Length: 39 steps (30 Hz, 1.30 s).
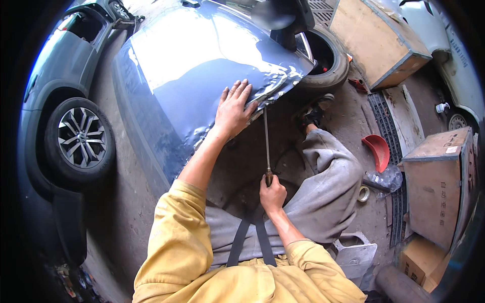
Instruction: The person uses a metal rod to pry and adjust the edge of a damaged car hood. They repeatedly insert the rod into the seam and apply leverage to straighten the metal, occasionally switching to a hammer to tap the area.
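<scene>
A blue-grey car body panel (182, 88) fills the upper middle, glossy with glare, its near right edge rippled and dented. My left hand (234, 108) lies on the panel beside that edge, fingers stretched out. My right hand (273, 193) grips the handle of a long screwdriver-like tool (268, 141) in front of my body. Its thin shaft points away from me to the panel's edge; where the tip rests is hidden or too small to tell. My bent leg in grey trousers (328, 187) lies to the right of the tool.
A dark car (55, 70) stands along the left. A loose tyre (321, 76) lies behind the panel. On the right are wooden crates (437, 187), a white vehicle (457, 65), a red curved plastic piece (376, 151), a tape roll (363, 194) and a cardboard box (414, 260).
</scene>
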### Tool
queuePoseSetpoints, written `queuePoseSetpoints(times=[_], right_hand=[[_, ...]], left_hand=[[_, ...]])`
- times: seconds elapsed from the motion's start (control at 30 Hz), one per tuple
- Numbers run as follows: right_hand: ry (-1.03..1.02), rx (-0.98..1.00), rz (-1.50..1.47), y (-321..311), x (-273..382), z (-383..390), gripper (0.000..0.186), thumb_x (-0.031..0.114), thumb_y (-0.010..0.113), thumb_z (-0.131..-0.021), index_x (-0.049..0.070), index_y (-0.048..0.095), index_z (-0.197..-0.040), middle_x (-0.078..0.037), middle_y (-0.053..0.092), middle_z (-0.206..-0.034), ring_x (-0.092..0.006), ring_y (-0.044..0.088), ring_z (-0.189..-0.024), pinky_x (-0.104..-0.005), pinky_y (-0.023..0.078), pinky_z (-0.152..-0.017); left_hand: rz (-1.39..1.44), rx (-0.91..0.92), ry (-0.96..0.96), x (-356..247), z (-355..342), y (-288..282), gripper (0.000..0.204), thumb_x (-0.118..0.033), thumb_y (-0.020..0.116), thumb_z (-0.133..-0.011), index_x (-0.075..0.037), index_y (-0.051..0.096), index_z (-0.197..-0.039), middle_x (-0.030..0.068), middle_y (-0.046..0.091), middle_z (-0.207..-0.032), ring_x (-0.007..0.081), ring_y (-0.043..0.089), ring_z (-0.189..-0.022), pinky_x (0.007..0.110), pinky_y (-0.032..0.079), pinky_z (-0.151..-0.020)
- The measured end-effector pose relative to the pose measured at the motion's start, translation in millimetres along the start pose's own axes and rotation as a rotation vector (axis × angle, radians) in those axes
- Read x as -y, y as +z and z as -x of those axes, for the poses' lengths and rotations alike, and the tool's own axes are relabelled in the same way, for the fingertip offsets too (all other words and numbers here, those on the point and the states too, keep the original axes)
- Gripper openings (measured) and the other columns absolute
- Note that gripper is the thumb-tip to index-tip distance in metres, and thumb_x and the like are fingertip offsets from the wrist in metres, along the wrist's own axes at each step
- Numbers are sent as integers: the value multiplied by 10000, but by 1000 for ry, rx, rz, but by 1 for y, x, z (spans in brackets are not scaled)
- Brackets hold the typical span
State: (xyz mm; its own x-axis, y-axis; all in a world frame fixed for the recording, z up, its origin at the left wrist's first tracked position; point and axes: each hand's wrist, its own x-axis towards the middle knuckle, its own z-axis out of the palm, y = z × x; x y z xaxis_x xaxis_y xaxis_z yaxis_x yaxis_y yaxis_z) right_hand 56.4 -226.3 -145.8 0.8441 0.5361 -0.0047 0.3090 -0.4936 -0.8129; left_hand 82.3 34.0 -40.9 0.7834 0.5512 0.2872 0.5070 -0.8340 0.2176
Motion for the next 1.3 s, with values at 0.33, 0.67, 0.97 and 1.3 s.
queuePoseSetpoints(times=[0.33, 0.67, 0.97, 1.3], right_hand=[[100, 243, -10, -65, 32, -16, 345, 361, 658, -917, 19, 651, -873, -245, 675, -729, -464, 670, -756, -539, 520, -678], [-44, 46, 49, -18, -15, -12, 252, 283, 673, -903, 45, 620, -839, -238, 657, -668, -452, 661, -657, -549, 530, -606], [86, 230, -50, -62, 10, -7, 361, 382, 654, -916, 25, 649, -865, -260, 670, -744, -480, 660, -790, -557, 513, -700], [337, 277, -261, -40, -6, 45, 411, 425, 664, -944, 22, 623, -872, -196, 637, -680, -427, 663, -705, -480, 478, -605]], left_hand=[[17, -1, -33, 1, 10, -10, 541, -408, 489, -1027, -89, 486, -1463, 105, 413, -1568, 268, 310, -1490, 450, 209, -1218], [21, -22, -30, -4, 17, -3, 524, -403, 468, -1040, -91, 491, -1460, 94, 412, -1571, 268, 307, -1492, 445, 205, -1219], [-5, -33, -51, -2, 25, -5, 512, -416, 451, -1038, -119, 504, -1451, 83, 409, -1573, 269, 316, -1487, 463, 213, -1219], [-83, -40, -26, -5, 46, -3, 528, -404, 515, -1017, -109, 489, -1455, 84, 408, -1573, 269, 325, -1484, 472, 221, -1216]])
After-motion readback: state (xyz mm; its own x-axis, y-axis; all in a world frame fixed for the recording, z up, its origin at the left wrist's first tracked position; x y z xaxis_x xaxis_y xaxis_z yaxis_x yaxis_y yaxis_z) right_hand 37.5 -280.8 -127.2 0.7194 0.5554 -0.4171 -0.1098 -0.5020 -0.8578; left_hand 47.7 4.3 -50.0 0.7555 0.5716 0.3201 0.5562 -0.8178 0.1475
